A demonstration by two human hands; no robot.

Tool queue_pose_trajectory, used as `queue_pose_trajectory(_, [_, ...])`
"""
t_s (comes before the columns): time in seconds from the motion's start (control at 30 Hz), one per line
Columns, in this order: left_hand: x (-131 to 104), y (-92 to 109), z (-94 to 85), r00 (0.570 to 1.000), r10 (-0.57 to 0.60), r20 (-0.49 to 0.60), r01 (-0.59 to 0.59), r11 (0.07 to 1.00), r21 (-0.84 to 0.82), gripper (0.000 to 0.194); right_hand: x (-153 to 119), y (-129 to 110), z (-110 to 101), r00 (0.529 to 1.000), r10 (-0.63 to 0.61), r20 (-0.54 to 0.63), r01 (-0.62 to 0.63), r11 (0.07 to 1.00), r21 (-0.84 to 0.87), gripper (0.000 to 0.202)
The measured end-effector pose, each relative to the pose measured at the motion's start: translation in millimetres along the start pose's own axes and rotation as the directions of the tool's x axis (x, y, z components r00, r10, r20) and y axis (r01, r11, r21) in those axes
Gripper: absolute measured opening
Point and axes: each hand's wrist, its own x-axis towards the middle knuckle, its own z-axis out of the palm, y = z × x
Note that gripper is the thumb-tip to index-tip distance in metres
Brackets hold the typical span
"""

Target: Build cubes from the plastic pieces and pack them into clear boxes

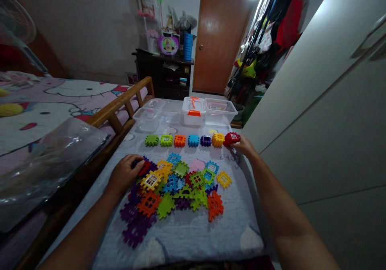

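Note:
My right hand (243, 146) is closed on a red stack of interlocking tiles (231, 138) at the right end of a row. Left of it in the row stand a yellow-orange stack (218, 140), a purple stack (206, 141), a blue stack (193, 140), an orange stack (180, 141) and two green stacks (166, 140). Below the row lies a loose pile of mixed tiles, with an orange tile (149, 203) near its front. My left hand (128, 172) rests at the pile's left edge, fingers curled by red and purple tiles; what they hold is unclear.
Clear plastic boxes (220, 111) stand at the table's far end, one with a lid with orange clips (194, 113). A wooden bed rail (120, 101) runs along the left, beside a plastic bag (54, 161). A pale cabinet (325, 113) borders the right side.

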Motion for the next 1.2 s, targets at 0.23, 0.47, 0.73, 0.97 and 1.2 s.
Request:
queue_pose_trajectory(0.23, [-0.1, 0.0, 0.0, 1.0, 0.002, 0.005, -0.002, 1.0, -0.006, 0.035, -1.4, -13.3, 0.8, 1.0, -0.028, -0.005, 0.028, 0.999, -0.035, 0.038])
queue_pose_trajectory(0.47, [-0.2, 1.7, 0.9, 1.0, -0.016, 0.003, 0.016, 1.0, -0.008, 0.036, -1.7, -18.6, 1.2, 1.0, -0.016, 0.0, 0.016, 0.999, -0.032, 0.035])
queue_pose_trajectory(0.73, [-0.4, 4.5, -1.3, 1.0, -0.013, 0.008, 0.013, 1.0, -0.008, 0.035, -11.9, -19.6, -4.1, 0.998, 0.032, -0.047, -0.033, 0.999, -0.018, 0.049])
queue_pose_trajectory(0.97, [-0.6, 5.1, -1.8, 1.0, -0.014, 0.02, 0.014, 1.0, 0.001, 0.035, -55.7, -16.7, -6.1, 0.994, 0.092, -0.052, -0.089, 0.994, 0.057, 0.069])
queue_pose_trajectory(1.2, [-2.6, 8.5, -3.2, 1.0, -0.002, 0.007, 0.002, 1.0, -0.004, 0.035, -102.0, -56.3, 7.6, 0.962, -0.129, 0.24, 0.103, 0.988, 0.118, 0.039])
